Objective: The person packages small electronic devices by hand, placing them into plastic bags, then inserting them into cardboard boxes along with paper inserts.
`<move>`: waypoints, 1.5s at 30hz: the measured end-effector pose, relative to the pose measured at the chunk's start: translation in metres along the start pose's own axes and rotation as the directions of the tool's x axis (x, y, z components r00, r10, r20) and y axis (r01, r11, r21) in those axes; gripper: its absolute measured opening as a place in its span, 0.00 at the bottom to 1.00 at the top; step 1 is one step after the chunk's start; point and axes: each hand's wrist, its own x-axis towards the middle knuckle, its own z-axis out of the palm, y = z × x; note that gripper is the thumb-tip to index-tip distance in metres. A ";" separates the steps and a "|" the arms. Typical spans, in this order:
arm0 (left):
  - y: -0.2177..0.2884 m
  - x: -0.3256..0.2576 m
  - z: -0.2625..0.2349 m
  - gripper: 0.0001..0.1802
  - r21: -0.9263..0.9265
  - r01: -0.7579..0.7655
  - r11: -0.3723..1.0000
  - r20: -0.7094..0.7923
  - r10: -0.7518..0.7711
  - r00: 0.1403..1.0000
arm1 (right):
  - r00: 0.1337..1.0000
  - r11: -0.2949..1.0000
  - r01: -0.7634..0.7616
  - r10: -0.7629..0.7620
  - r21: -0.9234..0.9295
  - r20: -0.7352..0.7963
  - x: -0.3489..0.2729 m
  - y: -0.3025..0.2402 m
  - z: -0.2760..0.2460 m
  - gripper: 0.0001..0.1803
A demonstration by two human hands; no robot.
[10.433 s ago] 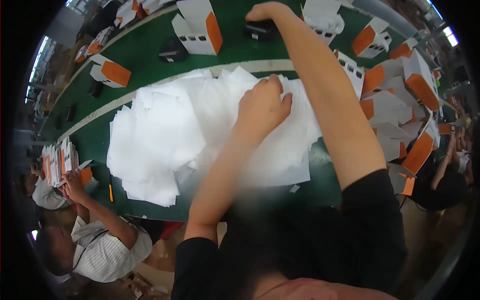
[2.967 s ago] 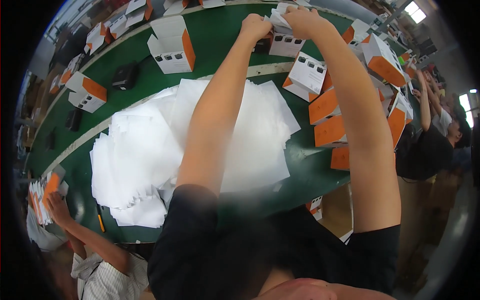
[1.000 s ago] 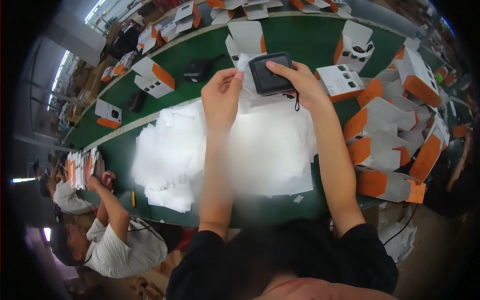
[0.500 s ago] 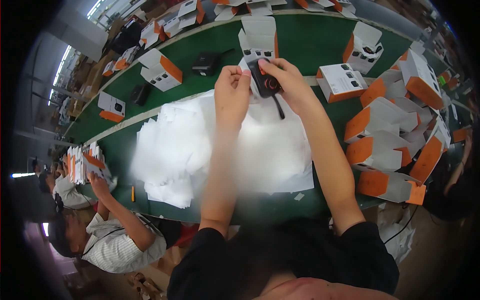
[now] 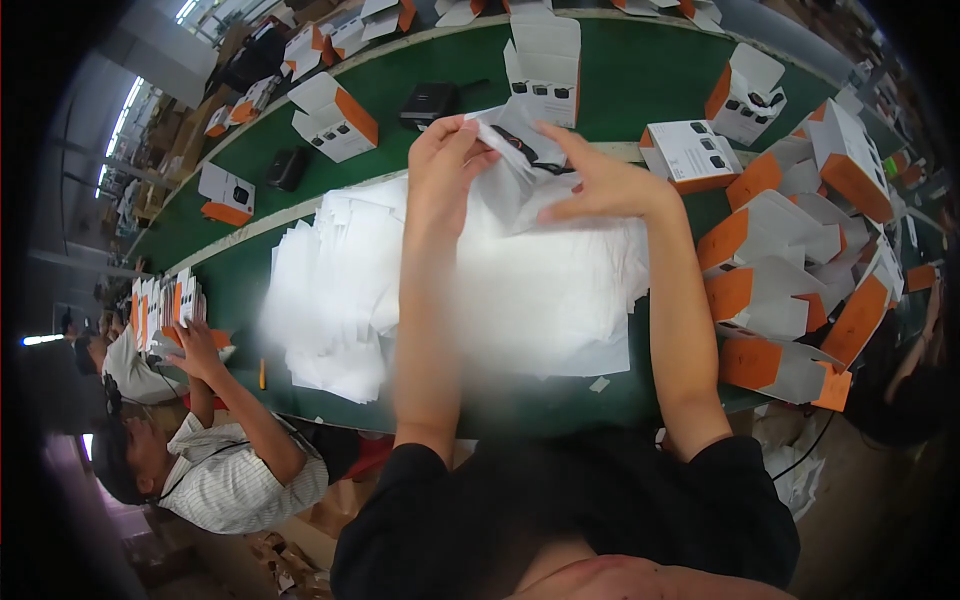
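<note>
left hand [image 5: 445, 165] pinches the mouth of a thin white plastic bag [image 5: 510, 180] above the white bag pile [image 5: 450, 290] on the green belt [image 5: 640, 80], right hand [image 5: 600, 185] half-open, steadying the small black device [image 5: 518, 148] sliding in.

White-and-orange cartons [image 5: 770, 250] crowd the green conveyor belt [image 5: 620, 80] (more stand farther along), black devices [image 5: 428, 100] lie between them, and a co-worker's hand [image 5: 195, 350] rests at left.

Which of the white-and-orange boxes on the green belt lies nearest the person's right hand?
The flat-lying box just right of the right hand, its white printed face up with an orange edge; the other boxes sit farther along the belt.
</note>
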 end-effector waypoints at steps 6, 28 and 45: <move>0.052 -0.008 0.052 0.10 0.171 -0.066 0.983 0.292 0.013 0.956 | 0.957 0.972 0.170 -0.202 -0.164 -0.209 0.009 -0.050 -0.002 0.40; -0.051 0.145 0.051 0.10 0.599 -0.219 0.770 -0.153 0.378 0.913 | 0.987 0.354 0.155 -0.101 -0.922 0.127 0.120 -0.026 -0.065 0.29; -0.091 -0.059 0.017 0.17 0.964 -0.236 0.123 0.212 0.184 0.960 | 0.932 0.891 0.284 -0.170 -0.354 0.322 0.231 -0.044 0.002 0.23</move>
